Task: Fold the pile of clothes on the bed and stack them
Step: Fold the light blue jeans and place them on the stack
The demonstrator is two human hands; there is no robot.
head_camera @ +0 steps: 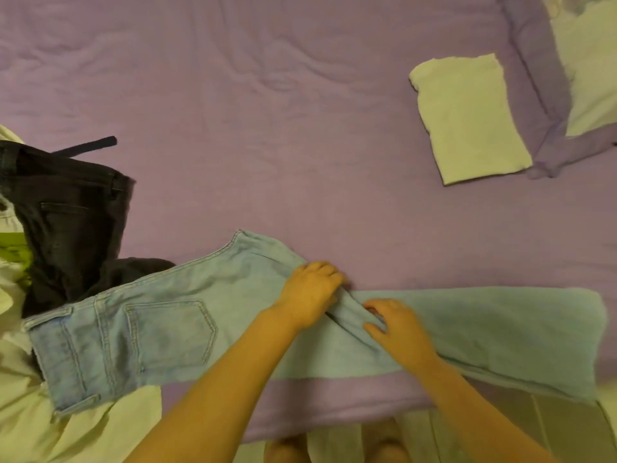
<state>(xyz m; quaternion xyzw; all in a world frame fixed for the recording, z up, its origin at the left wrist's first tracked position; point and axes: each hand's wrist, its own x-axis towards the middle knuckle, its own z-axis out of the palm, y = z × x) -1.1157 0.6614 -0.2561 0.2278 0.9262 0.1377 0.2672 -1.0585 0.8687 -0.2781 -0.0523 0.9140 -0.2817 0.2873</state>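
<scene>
Light blue jeans (173, 329) lie stretched sideways along the near edge of the purple bed (267, 145), waistband at the left, legs reaching right. My left hand (310, 295) grips a ridge of denim at the crotch area, fingers curled over it. Just to its right, my right hand (397, 325) lies on the leg with fingers curled into the same crease. Dark black jeans (70, 225) lie crumpled at the left on pale clothes (66, 426). A folded white garment (467, 118) lies flat at the far right.
A white pillow (587, 71) with a purple border sits at the top right corner. A green patch of fabric (13, 252) shows at the left edge. My feet and the pale floor (467, 436) show below the bed edge.
</scene>
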